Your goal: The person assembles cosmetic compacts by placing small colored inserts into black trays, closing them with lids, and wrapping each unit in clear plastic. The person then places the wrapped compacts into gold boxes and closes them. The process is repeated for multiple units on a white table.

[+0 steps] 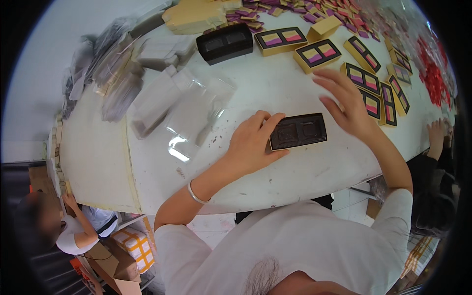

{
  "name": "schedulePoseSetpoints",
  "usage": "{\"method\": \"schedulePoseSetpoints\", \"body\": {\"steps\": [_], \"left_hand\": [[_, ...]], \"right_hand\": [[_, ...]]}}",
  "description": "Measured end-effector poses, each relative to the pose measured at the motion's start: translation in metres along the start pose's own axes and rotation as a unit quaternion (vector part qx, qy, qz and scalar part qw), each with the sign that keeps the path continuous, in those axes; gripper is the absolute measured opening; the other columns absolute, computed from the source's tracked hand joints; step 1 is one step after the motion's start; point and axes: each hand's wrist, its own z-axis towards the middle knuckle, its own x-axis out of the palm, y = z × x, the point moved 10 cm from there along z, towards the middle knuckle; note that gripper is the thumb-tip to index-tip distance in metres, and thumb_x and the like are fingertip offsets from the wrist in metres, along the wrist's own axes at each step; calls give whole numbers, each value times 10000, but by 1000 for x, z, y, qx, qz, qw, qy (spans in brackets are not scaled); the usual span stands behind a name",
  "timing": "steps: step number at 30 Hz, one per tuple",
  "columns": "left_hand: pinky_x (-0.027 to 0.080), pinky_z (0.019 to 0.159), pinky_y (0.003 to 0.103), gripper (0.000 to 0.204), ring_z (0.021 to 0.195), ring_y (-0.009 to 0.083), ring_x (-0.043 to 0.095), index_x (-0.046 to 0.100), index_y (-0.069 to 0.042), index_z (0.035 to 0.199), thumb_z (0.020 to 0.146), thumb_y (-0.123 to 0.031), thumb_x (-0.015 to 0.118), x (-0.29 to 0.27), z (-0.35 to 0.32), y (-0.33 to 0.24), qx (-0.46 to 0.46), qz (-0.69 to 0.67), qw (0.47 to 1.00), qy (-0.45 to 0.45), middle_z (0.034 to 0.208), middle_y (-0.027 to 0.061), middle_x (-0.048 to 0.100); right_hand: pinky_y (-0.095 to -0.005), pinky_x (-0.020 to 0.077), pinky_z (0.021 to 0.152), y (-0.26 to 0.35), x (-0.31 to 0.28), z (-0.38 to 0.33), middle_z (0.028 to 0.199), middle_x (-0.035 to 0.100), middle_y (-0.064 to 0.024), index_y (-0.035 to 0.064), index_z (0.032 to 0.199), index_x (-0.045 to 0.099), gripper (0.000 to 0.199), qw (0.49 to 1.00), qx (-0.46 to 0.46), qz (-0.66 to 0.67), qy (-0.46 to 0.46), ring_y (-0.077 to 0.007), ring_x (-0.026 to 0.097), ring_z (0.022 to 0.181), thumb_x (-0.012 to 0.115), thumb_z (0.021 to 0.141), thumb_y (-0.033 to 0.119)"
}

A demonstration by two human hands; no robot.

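My left hand (250, 140) grips the left end of a small box with a black two-well insert (301, 132) on the white table (236, 184). Both wells look bare. To the right of it my right hand (350, 107) is raised over the table with its fingers spread and nothing in them. Just beyond those fingers lies a gold box (317, 55) with two small purple-and-pink pieces set in its black insert. More filled gold boxes (363, 78) lie beside the right hand.
A stack of black inserts (224, 43) stands at the back. Clear plastic covers (189, 113) spread over the left side. Loose purple, gold and red pieces (319, 11) are heaped at the far edge. Another person's hand (435, 133) rests at the right, and another person (81, 231) is at lower left.
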Motion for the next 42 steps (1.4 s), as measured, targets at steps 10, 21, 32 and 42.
{"method": "schedulePoseSetpoints", "body": {"steps": [10,21,32,42], "left_hand": [[457,774,361,684,926,293,532,482,-58,1188,624,-272,805,-5,-3,8,1,-15,998,-63,1064,115,498],[453,800,370,680,947,296,519,478,-63,1193,635,-300,784,-6,-4,12,3,-28,997,-76,1093,122,514],[341,782,377,676,922,277,490,475,-74,1133,598,-316,810,-14,-4,19,-50,22,989,-137,1043,86,531],[344,793,382,742,946,279,489,456,-73,1161,535,-213,828,-11,-7,20,-51,21,990,-128,1061,79,524]], "right_hand": [[-378,444,892,-163,57,153,1142,571,-164,29,1127,583,336,992,105,-60,23,-339,546,1045,609,846,212],[-388,471,761,-155,126,185,912,632,-193,-4,898,613,269,994,98,0,50,-353,595,870,661,771,228],[-371,461,661,68,50,15,809,505,-116,9,747,560,228,984,-153,-30,90,-283,532,772,703,717,185],[-371,473,771,70,72,3,1020,546,-147,-70,958,610,358,974,-150,96,143,-289,551,916,733,675,112]]}}
